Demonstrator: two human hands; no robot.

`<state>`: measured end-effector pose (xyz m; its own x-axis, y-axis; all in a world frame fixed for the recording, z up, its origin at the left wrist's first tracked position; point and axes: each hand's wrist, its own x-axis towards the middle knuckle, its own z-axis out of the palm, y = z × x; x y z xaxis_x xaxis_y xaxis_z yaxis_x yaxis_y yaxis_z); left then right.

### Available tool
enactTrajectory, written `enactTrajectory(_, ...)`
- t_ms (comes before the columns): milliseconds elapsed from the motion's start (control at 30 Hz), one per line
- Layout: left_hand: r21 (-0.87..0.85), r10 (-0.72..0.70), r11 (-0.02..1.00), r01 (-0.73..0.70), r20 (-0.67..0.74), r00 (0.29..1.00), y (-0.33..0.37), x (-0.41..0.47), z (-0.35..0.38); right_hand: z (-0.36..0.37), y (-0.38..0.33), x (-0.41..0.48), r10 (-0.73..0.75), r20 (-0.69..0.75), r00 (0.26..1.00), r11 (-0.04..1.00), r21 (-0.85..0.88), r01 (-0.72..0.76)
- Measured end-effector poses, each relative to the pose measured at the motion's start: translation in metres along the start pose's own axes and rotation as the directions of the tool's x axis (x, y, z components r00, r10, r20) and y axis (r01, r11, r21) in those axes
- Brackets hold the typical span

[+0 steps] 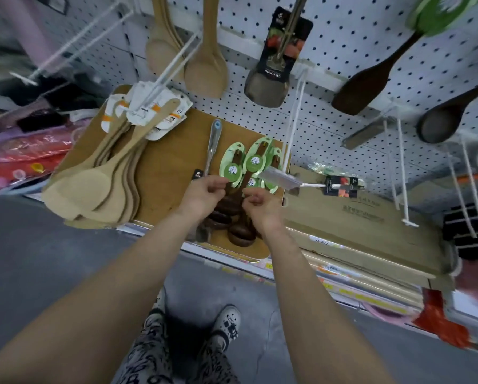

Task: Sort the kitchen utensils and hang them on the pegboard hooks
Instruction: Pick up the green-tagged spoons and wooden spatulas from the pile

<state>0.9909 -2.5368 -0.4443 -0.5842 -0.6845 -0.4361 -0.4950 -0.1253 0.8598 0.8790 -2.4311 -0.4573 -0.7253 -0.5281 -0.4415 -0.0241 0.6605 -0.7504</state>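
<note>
Several dark wooden spoons (232,217) with green card tags (253,162) lie in a heap on a wooden board (165,173). My left hand (204,192) pinches the edge of one green tag. Just right of it, my right hand (260,206) curls over the dark handles; whether it grips one I cannot tell. A bundle of pale wooden spatulas (102,189) hangs from a white hook (165,76) at the left. On the board lies a steel utensil (213,145) with a blue tip. The white pegboard (343,51) fills the back.
Pale spoons (204,67), a packaged steel turner (271,79) and dark paddles (371,84) hang on the pegboard. Bare white hooks (401,173) jut out at right. A packaged utensil (340,187) lies on cardboard boxes (357,234). Red goods sit at far left.
</note>
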Motion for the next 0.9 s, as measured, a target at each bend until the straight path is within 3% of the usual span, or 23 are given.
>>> enactTrajectory(233, -0.069, 0.090, 0.992, -0.104, -0.180, 0.979, 0.027, -0.066, -0.022, -0.007, -0.043, -0.056, -0.200, 0.136, 0.970, 0.980, 0.042, 0.196)
enactTrajectory(400, -0.134, 0.131, 0.972, -0.192, -0.371, 0.919, 0.046, -0.115, -0.050, -0.009, -0.085, -0.095, -0.363, 0.165, 0.917, 0.932, 0.049, 0.360)
enactTrajectory(567, -0.080, 0.185, 0.963, -0.258, -0.501, 0.845, 0.060, -0.152, -0.091, 0.001, -0.131, -0.129, -0.519, 0.239, 0.821, 0.850, 0.043, 0.525)
enactTrajectory(900, 0.008, 0.320, 0.907, -0.420, -0.660, 0.680, 0.075, -0.197, -0.224, 0.065, -0.241, -0.179, -0.729, 0.234, 0.644, 0.666, 0.026, 0.745)
